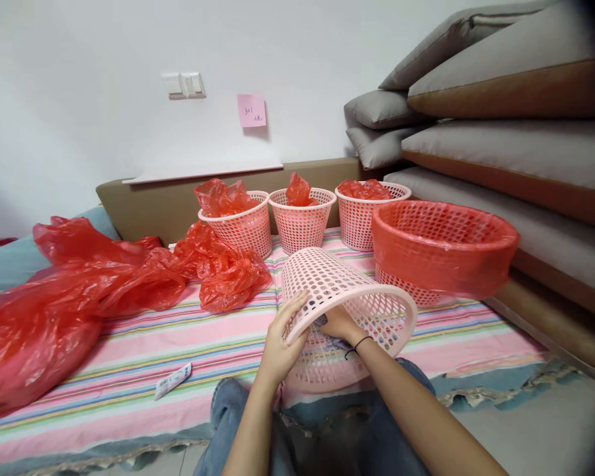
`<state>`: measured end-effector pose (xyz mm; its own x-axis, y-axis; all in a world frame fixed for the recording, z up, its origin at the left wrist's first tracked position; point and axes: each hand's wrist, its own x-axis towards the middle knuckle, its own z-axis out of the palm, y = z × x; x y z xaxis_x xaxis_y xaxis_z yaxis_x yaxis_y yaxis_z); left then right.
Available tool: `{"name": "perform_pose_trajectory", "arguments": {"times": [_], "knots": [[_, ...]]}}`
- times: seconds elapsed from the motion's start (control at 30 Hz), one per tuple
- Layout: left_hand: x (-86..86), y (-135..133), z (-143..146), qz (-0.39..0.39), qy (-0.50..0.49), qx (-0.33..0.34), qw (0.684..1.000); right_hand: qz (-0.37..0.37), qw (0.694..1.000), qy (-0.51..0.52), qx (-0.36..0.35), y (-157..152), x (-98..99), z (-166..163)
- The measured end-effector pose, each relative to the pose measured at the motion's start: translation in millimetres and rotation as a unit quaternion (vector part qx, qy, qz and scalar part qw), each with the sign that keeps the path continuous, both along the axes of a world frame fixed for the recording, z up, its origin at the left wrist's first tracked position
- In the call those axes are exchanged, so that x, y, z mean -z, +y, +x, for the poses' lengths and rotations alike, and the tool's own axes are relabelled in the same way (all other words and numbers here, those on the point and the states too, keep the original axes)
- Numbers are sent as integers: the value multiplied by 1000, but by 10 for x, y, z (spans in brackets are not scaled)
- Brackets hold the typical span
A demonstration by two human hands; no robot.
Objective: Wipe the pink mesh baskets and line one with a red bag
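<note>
A pink mesh plastic basket (327, 272) lies tipped on its side in front of me, its mouth facing me and to the right. My left hand (283, 338) grips its rim on the left, thumb and fingers on either side. Inside the basket, my right hand (341, 324) is closed on a crumpled dark greyish cloth (338, 343), pressed against the inner wall. Part of the cloth and my fingertips are hidden by the hand and the mesh. Close by on the right stands a basket wrapped in a red plastic bag (441, 261).
Behind stand three pink baskets (242, 228), (300, 228), (359, 225) with red bags in them. Loose red plastic bags (104, 284) spread over the left side of the striped sheet (228, 344). A small white packet (173, 381) lies nearer. Grey cushions (515, 152) are stacked at right.
</note>
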<state>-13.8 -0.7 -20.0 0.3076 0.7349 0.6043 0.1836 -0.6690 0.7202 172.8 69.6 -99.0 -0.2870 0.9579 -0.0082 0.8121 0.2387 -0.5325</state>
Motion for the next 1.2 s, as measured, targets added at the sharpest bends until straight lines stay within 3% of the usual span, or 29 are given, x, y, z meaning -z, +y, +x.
{"name": "perform_pose_trajectory", "arguments": {"times": [0.1,0.23,0.33,0.47,0.63,0.77,0.93,1.07,1.2], "knots": [[-4,22,31,-7,-12,0,1000,-65,990,82,-94,5,-51,37],[34,12,-35,59,9,-36,998,-125,963,170,-166,-37,-138,293],[43,-31,-115,65,35,-52,996,-115,960,217,-134,-65,-173,480],[8,-75,-140,40,70,-25,996,-31,971,235,-12,-50,-157,496],[24,-112,-35,36,76,11,996,43,981,156,108,-8,-80,358],[109,-140,-8,9,44,29,999,23,993,46,102,-54,17,345],[187,-121,20,19,84,36,996,-7,996,-28,85,-118,86,324],[237,-103,66,56,108,11,993,-11,997,2,76,-103,55,315],[260,-103,48,77,116,-11,990,-11,995,99,15,-83,-31,343]]}}
